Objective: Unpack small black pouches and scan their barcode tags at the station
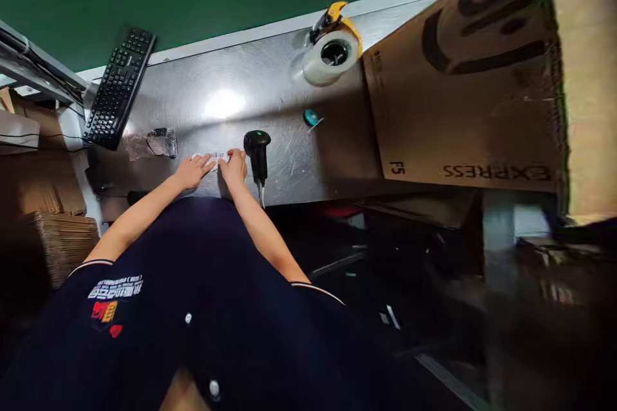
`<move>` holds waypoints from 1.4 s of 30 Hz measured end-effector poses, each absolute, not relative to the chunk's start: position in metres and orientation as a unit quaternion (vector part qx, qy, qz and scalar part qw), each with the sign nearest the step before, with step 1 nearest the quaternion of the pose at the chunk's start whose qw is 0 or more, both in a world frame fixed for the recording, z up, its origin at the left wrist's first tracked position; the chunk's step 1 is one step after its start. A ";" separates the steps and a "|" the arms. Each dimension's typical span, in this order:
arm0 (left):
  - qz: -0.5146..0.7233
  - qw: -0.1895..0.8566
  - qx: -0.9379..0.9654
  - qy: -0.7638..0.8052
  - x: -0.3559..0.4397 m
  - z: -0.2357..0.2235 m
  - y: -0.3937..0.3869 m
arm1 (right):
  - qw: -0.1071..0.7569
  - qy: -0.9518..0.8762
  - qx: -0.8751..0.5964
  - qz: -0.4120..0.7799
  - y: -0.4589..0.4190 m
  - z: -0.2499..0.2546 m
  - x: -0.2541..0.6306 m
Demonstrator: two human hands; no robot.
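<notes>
A small white printed label (215, 157) lies near the front edge of a steel table (226, 87). My left hand (193, 171) rests on its left end with fingers stretched out flat. My right hand (234, 167) has its fingers curled and pinched on the label's right end. A black handheld barcode scanner (257, 151) stands just right of my right hand, its cable dropping over the table edge.
A black keyboard (119, 86) lies at the table's left. A clear plastic bag (150, 143) holding a dark item sits left of the label. A tape dispenser (332, 46) and a small teal object (311, 117) are farther back. A large cardboard box (463, 83) fills the right.
</notes>
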State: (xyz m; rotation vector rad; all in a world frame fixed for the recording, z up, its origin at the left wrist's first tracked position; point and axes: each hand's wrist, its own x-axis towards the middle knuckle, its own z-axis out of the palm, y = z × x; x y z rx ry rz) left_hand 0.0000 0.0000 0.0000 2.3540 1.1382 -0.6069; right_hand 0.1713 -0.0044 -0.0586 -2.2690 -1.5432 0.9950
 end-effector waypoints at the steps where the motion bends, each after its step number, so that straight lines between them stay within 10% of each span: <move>1: -0.214 0.225 0.855 0.416 0.001 -0.001 -0.002 | 0.114 -0.527 -0.771 0.338 -0.004 -0.059 0.173; 25: -0.088 0.288 0.800 0.519 0.018 -0.014 -0.054 | 0.025 -0.777 -0.558 0.290 -0.040 -0.055 0.201; 31: 0.006 0.286 0.734 0.616 0.003 0.006 -0.055 | 0.115 -0.773 -0.557 0.280 -0.024 -0.038 0.203; 42: 0.082 0.171 0.431 0.883 -0.166 0.029 -0.034 | 0.001 -0.905 -0.301 0.301 0.099 0.005 0.015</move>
